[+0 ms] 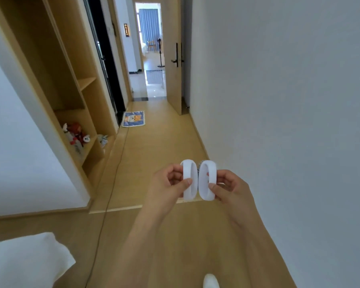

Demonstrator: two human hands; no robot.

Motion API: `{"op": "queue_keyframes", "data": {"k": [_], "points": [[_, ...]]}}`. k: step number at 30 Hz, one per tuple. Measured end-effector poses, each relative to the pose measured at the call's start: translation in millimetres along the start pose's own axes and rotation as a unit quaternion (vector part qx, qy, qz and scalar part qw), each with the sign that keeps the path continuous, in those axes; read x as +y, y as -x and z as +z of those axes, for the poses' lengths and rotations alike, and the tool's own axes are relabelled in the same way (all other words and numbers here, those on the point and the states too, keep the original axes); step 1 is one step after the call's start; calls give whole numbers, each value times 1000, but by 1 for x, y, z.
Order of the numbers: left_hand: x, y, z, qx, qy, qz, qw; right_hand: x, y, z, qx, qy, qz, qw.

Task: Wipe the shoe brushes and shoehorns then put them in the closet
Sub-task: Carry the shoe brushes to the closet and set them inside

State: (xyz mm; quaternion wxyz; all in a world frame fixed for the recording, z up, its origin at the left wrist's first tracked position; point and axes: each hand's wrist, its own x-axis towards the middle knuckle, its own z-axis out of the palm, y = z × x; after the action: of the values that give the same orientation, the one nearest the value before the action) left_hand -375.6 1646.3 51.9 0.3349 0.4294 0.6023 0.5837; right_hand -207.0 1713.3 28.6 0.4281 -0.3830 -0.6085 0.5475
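Left hand [170,179] pinches one white shoe brush [189,179], right hand [229,186] pinches the other brush [207,179]; fingers curled on both, brushes side by side at chest level, bristles barely visible between them. I can't tell if wiping is done. Closet [71,96] sits ahead on the left, shelves open. I see no shoehorns. Stowing is still left.

I note stuffed toys [76,135] on a lower-left shelf, a patterned mat [133,118] on the floor at centre, a standing fan [160,53] beyond the upper-centre doorway, and a white cushion [25,260] at lower left.
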Motion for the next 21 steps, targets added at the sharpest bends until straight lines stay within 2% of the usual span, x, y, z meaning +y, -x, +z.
{"op": "queue_keyframes", "data": {"k": [10,21], "points": [[2,-200,4,106,-15,-26,994,5,-234,18,-128,-14,-10,992],[-31,-364,-26,170,-4,-51,984,33,-416,73,-190,-35,9,981]]}}
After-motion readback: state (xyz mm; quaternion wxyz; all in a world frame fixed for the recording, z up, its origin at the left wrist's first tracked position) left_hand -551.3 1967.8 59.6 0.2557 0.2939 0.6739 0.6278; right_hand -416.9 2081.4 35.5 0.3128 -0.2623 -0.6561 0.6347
